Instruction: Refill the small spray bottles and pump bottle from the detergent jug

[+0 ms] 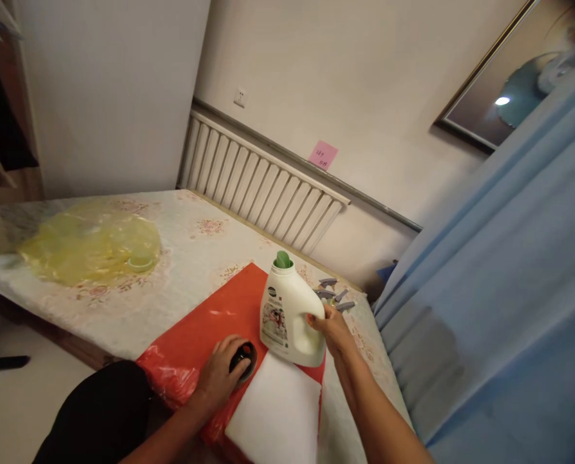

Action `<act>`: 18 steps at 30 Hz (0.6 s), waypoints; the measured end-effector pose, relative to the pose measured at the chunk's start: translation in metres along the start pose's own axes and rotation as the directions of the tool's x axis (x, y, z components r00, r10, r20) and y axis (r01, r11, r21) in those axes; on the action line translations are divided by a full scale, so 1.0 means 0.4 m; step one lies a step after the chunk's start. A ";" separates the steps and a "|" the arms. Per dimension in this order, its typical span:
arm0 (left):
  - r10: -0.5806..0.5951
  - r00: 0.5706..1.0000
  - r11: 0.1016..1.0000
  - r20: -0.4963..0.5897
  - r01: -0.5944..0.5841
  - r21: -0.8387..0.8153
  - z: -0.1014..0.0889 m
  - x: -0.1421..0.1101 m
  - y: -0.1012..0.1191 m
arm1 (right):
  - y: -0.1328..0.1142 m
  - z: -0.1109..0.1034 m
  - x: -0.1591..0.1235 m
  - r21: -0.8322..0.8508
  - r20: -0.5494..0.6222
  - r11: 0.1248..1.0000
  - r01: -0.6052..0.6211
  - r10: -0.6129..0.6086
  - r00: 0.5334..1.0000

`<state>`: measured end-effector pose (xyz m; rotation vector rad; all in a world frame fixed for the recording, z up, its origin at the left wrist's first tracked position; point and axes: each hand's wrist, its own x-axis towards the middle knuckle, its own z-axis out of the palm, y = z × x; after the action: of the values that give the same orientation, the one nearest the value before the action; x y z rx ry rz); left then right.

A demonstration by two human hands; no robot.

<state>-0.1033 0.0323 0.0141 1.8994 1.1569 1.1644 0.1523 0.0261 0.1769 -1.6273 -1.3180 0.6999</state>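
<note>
In the head view, my right hand (334,330) is wrapped around the handle of a cream-white detergent bottle (287,309). No cap sits on the bottle, and a green pouring spout (283,260) shows in its neck. The bottle's base is over the red plastic-covered surface (224,309) and the edge of a white sheet (278,412); whether it touches them I cannot tell. My left hand (223,374) is closed around a small dark, round, glossy cup (243,362) on the red cover, left of the bottle. The inside of the cup is too dark to make out.
A floral-patterned cloth (210,227) covers the table. A crumpled yellow plastic bag (91,245) lies at left with a pale green ring-like cap (141,263). Grey clips (335,296) lie behind my right hand. A radiator (263,180) lines the wall; a blue curtain (499,258) hangs right.
</note>
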 end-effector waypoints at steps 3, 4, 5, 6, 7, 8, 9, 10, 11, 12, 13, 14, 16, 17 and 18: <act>0.003 1.000 1.000 0.018 -0.003 -0.023 -0.005 0.003 0.002 | 0.031 0.094 0.056 0.074 -0.070 0.997 -0.004 0.009 0.998; 0.002 1.000 1.000 0.024 -0.002 -0.031 -0.006 0.004 0.002 | 0.040 0.127 0.073 0.100 -0.080 0.995 -0.006 0.014 0.997; 0.000 1.000 0.999 0.028 0.001 -0.035 -0.007 0.004 0.002 | 0.049 0.161 0.089 0.126 -0.096 0.992 -0.008 0.020 0.995; -0.004 1.000 0.999 0.030 0.005 -0.034 -0.007 0.005 0.001 | 0.058 0.194 0.104 0.150 -0.112 0.989 -0.009 0.026 0.993; -0.006 1.000 0.999 0.031 0.007 -0.031 -0.007 0.005 0.000 | 0.067 0.227 0.118 0.171 -0.121 0.985 -0.009 0.030 0.992; -0.008 1.000 1.000 0.030 0.009 -0.027 -0.007 0.005 -0.002 | 0.077 0.259 0.129 0.191 -0.129 0.981 -0.008 0.033 0.991; -0.007 0.999 1.000 0.032 0.008 -0.025 -0.006 0.005 -0.003 | 0.086 0.289 0.139 0.208 -0.138 0.978 -0.003 0.033 0.990; -0.003 0.999 1.000 0.033 0.004 -0.025 -0.006 0.005 -0.004 | 0.095 0.316 0.146 0.220 -0.140 0.975 0.002 0.029 0.990; 0.001 0.999 1.000 0.034 0.000 -0.024 -0.006 0.005 -0.004 | 0.104 0.341 0.151 0.229 -0.144 0.973 0.010 0.024 0.989; 0.004 0.999 1.000 0.034 -0.003 -0.024 -0.006 0.005 -0.004 | 0.112 0.362 0.153 0.235 -0.146 0.972 0.016 0.019 0.989; 0.006 0.999 1.000 0.034 -0.005 -0.024 -0.007 0.006 -0.003 | 0.120 0.379 0.153 0.239 -0.146 0.971 0.021 0.015 0.989; 0.007 0.999 1.000 0.036 -0.006 -0.024 -0.007 0.006 -0.001 | 0.126 0.391 0.152 0.240 -0.146 0.970 0.026 0.010 0.989; 0.012 0.999 1.000 0.037 -0.011 -0.026 -0.007 0.007 0.001 | 0.136 0.401 0.147 0.234 -0.137 0.972 0.038 -0.006 0.991; 0.015 0.999 1.000 0.036 -0.014 -0.027 -0.007 0.008 0.001 | 0.139 0.399 0.144 0.225 -0.128 0.973 0.047 -0.018 0.992; 0.020 0.999 0.999 0.033 -0.019 -0.026 -0.006 0.008 0.000 | 0.141 0.392 0.141 0.216 -0.113 0.975 0.058 -0.034 0.993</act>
<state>-0.1048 0.0354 0.0164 1.9079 1.1027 1.1481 0.0590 0.1240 0.0644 -1.4330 -1.1540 0.6924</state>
